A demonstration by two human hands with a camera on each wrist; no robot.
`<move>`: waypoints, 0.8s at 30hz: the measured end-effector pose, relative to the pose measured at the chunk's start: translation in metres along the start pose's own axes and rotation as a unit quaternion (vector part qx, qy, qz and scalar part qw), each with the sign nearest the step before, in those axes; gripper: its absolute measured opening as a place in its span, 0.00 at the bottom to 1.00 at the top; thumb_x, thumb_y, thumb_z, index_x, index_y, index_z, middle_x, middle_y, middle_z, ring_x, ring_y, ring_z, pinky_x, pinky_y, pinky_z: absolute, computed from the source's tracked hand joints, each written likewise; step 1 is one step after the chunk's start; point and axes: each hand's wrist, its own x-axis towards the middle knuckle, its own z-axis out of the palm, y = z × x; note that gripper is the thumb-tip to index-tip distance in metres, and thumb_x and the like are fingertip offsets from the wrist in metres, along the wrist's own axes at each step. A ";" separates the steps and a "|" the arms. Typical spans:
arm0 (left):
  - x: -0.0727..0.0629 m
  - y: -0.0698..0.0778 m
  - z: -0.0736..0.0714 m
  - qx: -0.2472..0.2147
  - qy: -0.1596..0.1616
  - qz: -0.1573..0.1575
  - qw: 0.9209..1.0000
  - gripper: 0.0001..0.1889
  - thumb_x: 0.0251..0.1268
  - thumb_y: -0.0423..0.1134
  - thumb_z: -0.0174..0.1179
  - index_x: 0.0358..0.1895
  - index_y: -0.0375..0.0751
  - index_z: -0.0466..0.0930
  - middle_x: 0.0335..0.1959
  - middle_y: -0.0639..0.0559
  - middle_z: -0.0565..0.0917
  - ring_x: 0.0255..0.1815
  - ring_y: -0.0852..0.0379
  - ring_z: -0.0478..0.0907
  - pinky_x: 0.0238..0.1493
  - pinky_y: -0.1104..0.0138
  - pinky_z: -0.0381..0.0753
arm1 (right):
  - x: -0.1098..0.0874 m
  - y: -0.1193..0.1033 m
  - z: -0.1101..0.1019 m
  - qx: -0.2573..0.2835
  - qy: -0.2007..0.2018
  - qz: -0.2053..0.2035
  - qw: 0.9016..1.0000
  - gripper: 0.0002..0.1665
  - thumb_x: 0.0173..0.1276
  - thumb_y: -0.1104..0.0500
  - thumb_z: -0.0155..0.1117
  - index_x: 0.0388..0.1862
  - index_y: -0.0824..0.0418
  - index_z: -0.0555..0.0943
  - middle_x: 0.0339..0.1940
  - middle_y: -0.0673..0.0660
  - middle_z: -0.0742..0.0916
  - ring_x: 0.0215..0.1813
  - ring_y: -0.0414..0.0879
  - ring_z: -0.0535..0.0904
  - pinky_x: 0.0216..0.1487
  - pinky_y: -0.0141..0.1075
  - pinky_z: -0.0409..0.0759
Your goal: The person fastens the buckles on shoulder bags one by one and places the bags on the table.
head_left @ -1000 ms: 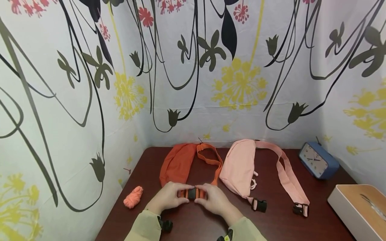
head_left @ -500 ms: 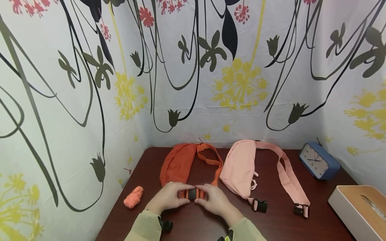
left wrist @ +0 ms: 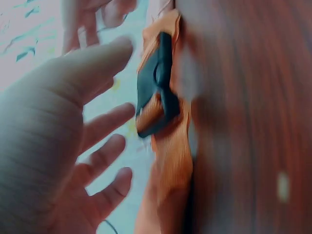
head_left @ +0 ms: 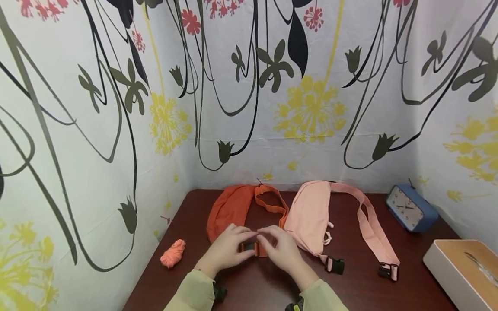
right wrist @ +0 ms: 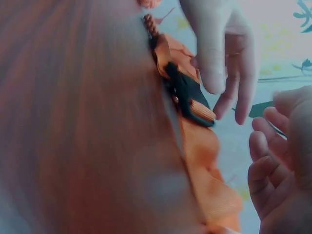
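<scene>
An orange waist bag (head_left: 229, 211) lies near the back of the table, its strap looping to the right and forward. The black buckle (head_left: 249, 246) on that strap rests on the table, and its parts look joined. My left hand (head_left: 227, 250) hovers at its left, thumb and fingers spread; in the left wrist view a gap separates them from the buckle (left wrist: 152, 80). My right hand (head_left: 283, 250) is at the other side with loosely bent fingers, apart from the buckle (right wrist: 187, 90) in the right wrist view. Neither hand holds anything.
To the right lies a pink waist bag (head_left: 309, 216) with its two buckle halves apart. A blue alarm clock (head_left: 411, 207) stands at the back right, beyond a white box with a wooden top (head_left: 463, 263). Coral yarn (head_left: 173, 253) sits at the left.
Both hands were gripping the orange strap at either side of the buckle. They have let go and lifted slightly, leaving the buckle on the table.
</scene>
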 end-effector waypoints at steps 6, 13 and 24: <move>0.021 0.027 0.005 0.020 0.029 0.040 0.999 0.23 0.77 0.52 0.71 0.71 0.59 0.86 0.64 0.60 0.89 0.57 0.59 0.80 0.61 0.63 0.84 | 0.004 0.001 -0.037 -0.005 0.008 -0.013 1.000 0.11 0.78 0.54 0.74 0.54 0.54 0.93 0.44 0.46 0.93 0.33 0.30 0.80 0.36 0.30 0.82; 0.050 0.068 0.022 0.008 0.021 0.092 0.995 0.25 0.78 0.52 0.70 0.75 0.59 0.83 0.67 0.60 0.88 0.61 0.59 0.84 0.65 0.64 0.84 | -0.006 0.019 -0.109 -0.055 0.010 -0.045 0.997 0.08 0.77 0.58 0.75 0.51 0.53 0.94 0.43 0.46 0.94 0.34 0.31 0.83 0.35 0.31 0.84; 0.077 0.119 0.051 -0.048 -0.051 0.092 0.993 0.28 0.83 0.55 0.62 0.80 0.60 0.76 0.72 0.62 0.85 0.68 0.65 0.84 0.67 0.67 0.84 | -0.056 0.069 -0.226 -0.156 0.002 0.094 0.983 0.13 0.80 0.48 0.72 0.57 0.49 0.92 0.26 0.44 0.86 0.23 0.34 0.72 0.28 0.33 0.72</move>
